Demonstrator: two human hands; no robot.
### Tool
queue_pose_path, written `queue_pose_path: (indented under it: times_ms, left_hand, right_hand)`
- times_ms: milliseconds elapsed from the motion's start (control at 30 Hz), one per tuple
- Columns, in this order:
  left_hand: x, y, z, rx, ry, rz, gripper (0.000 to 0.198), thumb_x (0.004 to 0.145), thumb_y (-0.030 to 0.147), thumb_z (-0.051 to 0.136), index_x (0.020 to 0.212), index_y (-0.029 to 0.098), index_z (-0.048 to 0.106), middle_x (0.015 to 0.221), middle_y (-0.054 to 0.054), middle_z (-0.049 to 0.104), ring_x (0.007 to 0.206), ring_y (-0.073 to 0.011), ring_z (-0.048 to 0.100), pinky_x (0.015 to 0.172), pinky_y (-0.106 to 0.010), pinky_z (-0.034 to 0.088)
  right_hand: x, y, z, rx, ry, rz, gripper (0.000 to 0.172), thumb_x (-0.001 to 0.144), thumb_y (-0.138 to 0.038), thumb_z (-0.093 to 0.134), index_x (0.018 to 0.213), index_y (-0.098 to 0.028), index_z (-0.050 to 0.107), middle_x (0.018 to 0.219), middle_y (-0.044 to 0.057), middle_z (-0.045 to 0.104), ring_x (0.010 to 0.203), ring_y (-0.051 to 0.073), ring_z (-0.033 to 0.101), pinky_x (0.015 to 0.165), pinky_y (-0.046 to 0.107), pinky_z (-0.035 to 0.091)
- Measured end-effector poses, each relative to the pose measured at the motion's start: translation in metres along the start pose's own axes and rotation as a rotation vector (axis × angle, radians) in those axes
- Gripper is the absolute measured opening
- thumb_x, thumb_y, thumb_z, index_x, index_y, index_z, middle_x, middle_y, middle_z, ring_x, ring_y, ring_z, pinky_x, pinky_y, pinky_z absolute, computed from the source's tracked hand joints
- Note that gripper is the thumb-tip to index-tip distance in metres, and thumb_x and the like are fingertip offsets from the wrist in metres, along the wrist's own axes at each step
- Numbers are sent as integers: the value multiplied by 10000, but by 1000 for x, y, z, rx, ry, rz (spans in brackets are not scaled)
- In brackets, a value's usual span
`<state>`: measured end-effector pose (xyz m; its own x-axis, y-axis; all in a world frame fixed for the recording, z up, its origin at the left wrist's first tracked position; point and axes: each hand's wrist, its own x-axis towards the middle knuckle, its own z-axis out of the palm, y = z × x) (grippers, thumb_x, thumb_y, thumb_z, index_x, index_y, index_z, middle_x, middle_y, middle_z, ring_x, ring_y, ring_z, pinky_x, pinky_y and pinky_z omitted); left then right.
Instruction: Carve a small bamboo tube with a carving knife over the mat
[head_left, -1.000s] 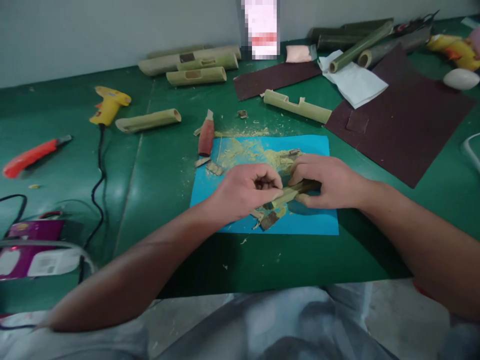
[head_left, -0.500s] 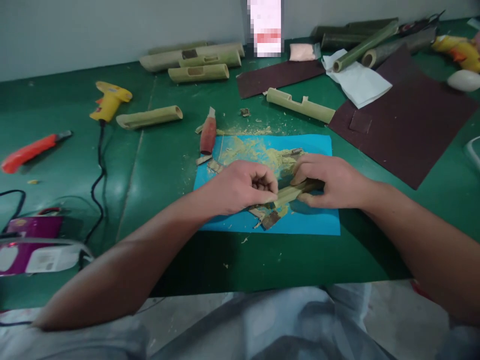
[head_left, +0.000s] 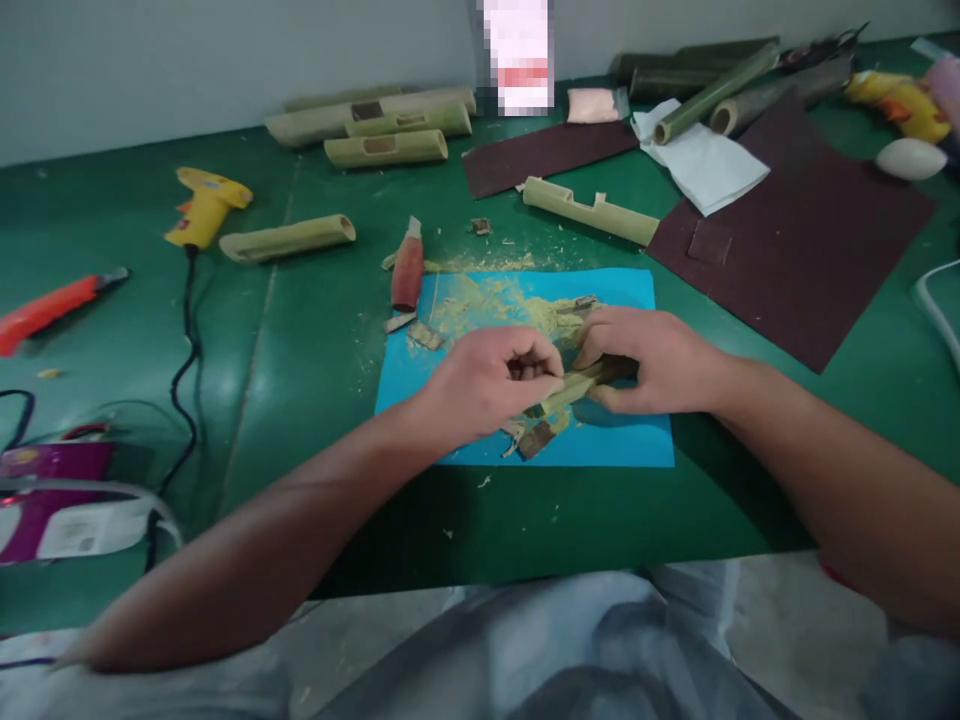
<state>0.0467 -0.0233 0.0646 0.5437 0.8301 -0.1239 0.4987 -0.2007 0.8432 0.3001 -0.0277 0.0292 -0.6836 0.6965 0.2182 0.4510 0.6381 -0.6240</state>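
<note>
1. left hand shifts slightly rightward along the bamboo piece compared with half a second ago; right hand keeps its place on it.
2. right hand: grasping the bamboo piece, thumb on the near side, fingers on the far side, the darker end of the piece partly under the palm.
3. left hand: fingers curled, thumb and forefinger tips close together at the piece's left end. cannot tell whether they pinch the piece itself or something small against it.
4. bamboo piece: between the two hands, above the right half of the blue sheet, lying at a slant; its right end is largely hidden.
5. pale shavings are strewn over the sheet's far half and onto the green table beyond. a brown scrap lies on the sheet, just below the left fingertips.
6. knife with a red handle rests at the sheet's far left corner, blade pointing away from the person.
7. notched bamboo tube lies beyond the sheet, its right end by the dark brown sheet.
8. yellow glue gun stands well apart, far left, black cord trailing nearer.
</note>
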Motion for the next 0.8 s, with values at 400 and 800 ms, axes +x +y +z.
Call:
queue_pose_path:
  times_ms: [400,800]
  left_hand:
    - [0,0,-4,-39,-43,-32,67,832,238,724,795,183,725,699,19,637,638,-115,540,595,-262,411]
    - [0,-2,-5,16,-123,-19,60,845,215,740,792,188,732,730,9,680,663,-129,583,625,-280,435]
  right_hand:
    - [0,-1,1,-7,13,5,102,783,-241,662,878,-239,624,923,17,671,866,185,602,694,293,388]
    - [1,-2,-1,5,-7,25,95,795,-248,663,883,-236,629,933,24,672,870,187,598,703,296,387]
